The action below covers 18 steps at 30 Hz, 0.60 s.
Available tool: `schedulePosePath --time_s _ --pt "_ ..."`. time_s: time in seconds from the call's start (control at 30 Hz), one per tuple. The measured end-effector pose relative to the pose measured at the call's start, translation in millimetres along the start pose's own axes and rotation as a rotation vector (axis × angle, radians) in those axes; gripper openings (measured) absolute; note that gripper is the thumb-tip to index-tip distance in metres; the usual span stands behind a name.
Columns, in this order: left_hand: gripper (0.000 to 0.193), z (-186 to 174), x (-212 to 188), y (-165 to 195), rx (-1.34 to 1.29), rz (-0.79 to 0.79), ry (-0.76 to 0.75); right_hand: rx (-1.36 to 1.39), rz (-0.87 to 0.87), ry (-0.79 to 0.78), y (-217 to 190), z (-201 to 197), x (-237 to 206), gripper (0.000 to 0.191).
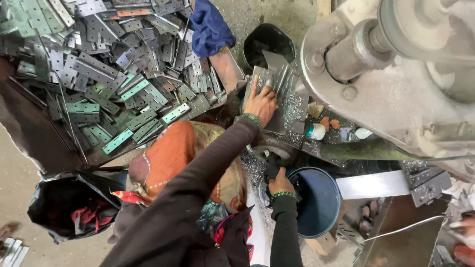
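Grey steel, dusted with bright filings, made up the plate [284, 106] under the left hand [261, 103]. It lay tilted on the machine bed, just below the black bucket [267, 42] and left of the big press [396, 74]. The left hand lay flat on its near edge, fingers [255, 86] spread and pressing down, not closed round anything. A green bangle [252, 118] sat at that wrist.

The right hand [280, 184] was lower, at the rim of the blue bucket [316, 202], its fingers curled on a dark piece [271, 168] whose shape could not be made out. Inside, the blue bucket looked dark and bare where visible. The black bucket's inside was in shadow, so its contents could not be told. A black bag [69, 202] on the floor held red cloth [89, 215].

Hinges [109, 64], grey with some pale green, lay heaped at upper left. A second person's arm in a blue sleeve [210, 27] reached down beside the heap toward the plate; its hand was hidden behind the plate's edge. A small white bottle [315, 131] lay near the plate. At the lower right corner another hand [462, 230] was cut off by the frame.
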<state>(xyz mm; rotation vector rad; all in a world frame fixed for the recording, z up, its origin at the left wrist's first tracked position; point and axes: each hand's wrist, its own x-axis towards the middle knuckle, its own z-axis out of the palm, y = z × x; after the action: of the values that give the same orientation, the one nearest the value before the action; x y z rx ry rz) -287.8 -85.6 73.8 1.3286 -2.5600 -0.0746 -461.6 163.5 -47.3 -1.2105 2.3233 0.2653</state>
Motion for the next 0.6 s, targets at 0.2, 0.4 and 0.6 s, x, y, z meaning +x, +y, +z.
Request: schedulePosePath --time_s 0.2,0.4,0.6 --pt "0.049 -15 -10 -3 -0.019 -0.005 -0.186 0.030 -0.060 0.110 4 9 -5 0.070" --pt "0.046 -5 -113 -96 -0.416 -0.043 0.166 0.033 -0.075 0.135 4 26 9 0.070" --pt "0.022 1 -181 -235 -0.008 -0.664 0.240 0.005 -0.029 0.127 1 21 7 0.071"
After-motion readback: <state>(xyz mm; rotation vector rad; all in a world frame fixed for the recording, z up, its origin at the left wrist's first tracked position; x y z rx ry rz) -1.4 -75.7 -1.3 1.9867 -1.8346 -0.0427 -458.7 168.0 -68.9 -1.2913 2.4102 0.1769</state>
